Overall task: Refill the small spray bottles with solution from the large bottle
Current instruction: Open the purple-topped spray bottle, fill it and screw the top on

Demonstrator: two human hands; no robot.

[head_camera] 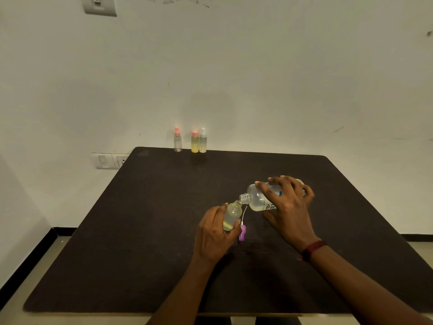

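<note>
near the middle of the dark table (140, 231), the left hand (215, 233) comes in from 6 o'clock, fingers and thumb wrapped round an open small bottle (232, 215) that leans toward 1 o'clock and holds pale yellow liquid. the right hand (289, 207) reaches in from 4 o'clock, fingers spread over the large bottle (260, 198), gripping it tipped nearly flat, its open neck pointing to 8 o'clock right at the small bottle's mouth. a purple spray head (242, 232) lies on the table at 5 o'clock of the small bottle. three capped spray bottles (195, 143) stand at the table's 12 o'clock edge
</note>
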